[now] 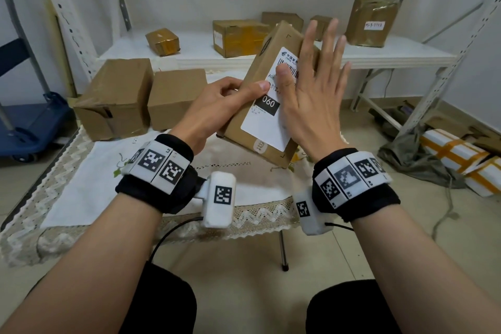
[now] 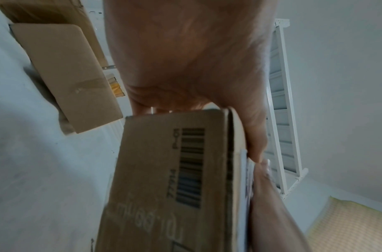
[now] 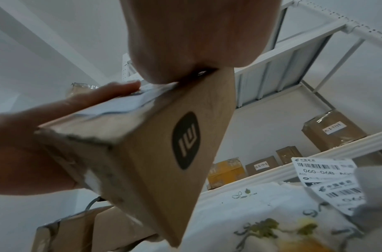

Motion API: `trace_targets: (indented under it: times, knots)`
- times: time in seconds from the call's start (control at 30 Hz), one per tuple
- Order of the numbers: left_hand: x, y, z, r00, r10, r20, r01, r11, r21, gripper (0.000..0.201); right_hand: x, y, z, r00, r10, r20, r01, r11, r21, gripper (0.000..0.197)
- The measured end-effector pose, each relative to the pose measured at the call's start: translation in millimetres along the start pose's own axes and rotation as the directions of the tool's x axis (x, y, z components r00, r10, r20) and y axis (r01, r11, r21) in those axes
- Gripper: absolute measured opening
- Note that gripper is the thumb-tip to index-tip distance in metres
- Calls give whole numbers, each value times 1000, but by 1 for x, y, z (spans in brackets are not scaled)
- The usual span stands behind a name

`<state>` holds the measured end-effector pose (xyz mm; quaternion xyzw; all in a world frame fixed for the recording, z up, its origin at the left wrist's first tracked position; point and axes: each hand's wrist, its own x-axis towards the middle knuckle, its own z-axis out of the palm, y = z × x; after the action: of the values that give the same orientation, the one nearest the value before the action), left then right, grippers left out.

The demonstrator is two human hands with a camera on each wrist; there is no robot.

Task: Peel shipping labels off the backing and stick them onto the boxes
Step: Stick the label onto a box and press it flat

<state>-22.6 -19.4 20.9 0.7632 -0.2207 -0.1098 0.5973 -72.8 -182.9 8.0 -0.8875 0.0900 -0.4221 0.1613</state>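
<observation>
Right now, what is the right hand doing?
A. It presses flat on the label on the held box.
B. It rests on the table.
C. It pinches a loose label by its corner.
A: the right hand, fingers straight, lies on the white label on the box gripped by the left hand.

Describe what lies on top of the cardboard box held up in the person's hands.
A white shipping label is stuck on the box. The right hand presses flat on it, hiding much of its print; the left hand grips the box's edge.
</observation>
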Motion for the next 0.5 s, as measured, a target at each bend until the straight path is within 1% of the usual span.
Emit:
trace_targets:
  times: [0.2,0.27,0.37,0.43,0.5]
  knots:
    - [1,-3,-4,1000,4,6,-5,1000,24,51,6,20,-3,989,149,-3,-149,988,37,74]
    - [1,-4,-5,1000,6,-1,-6,1000,28,51,8,21,-6,986,167,-8,-166,985,52,74]
    - [1,-4,-4,1000,19,-21,-18,999,37,54,8,9,-9,996,89,-27,-88,996,34,73]
    - [0,-4,-1,999,37,-26,-35,998,61,53,5,-2,-7,1000,8,-9,-8,1000,19,71]
    - [-2,-2,2,999,49,-15,-48,995,89,49,1,-9,-3,999,-43,9,43,999,11,71]
